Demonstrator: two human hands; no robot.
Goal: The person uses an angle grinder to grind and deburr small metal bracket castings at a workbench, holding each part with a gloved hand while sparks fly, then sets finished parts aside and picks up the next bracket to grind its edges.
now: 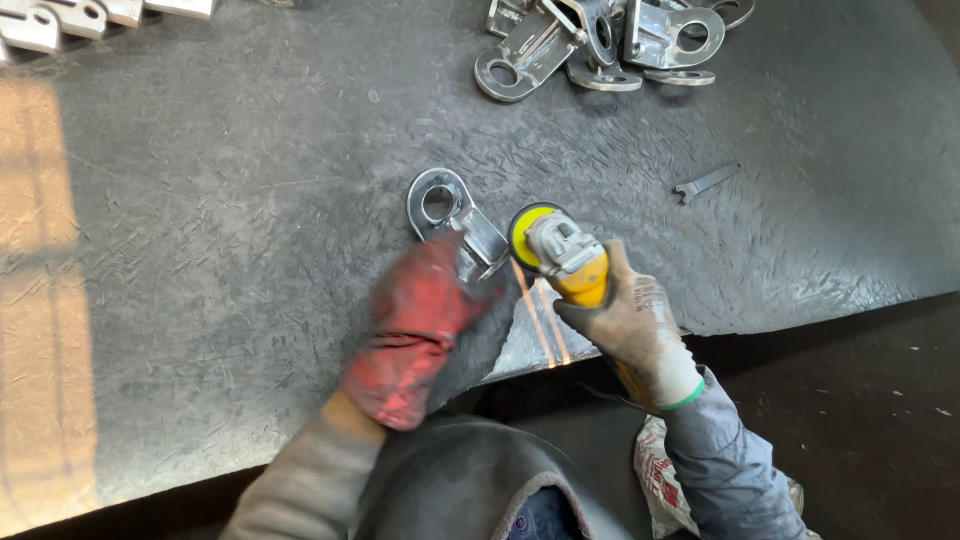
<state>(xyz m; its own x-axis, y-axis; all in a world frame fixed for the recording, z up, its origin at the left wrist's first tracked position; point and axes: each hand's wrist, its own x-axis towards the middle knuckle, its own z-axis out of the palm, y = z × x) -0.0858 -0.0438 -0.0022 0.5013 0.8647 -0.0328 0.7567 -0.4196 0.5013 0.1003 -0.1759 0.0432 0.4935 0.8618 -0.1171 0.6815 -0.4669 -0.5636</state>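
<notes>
Now | a flat metal bracket [452, 215] with a round hole is being held down on the dark table [200, 250] by the left hand [415, 325], closed on it | a yellow grinder [560, 258] is being gripped by the right hand [635, 330] | the disc is best kept flat at the bracket's edge, fingers kept away | a small wrench [706, 183] is lying well apart.

The bracket [455, 215] is showing bare, glossy metal; the table [230, 200] is looking matt, dark and scratched; the grinder [565, 258] is wearing yellow plastic; the gloves are worn cloth.
</notes>
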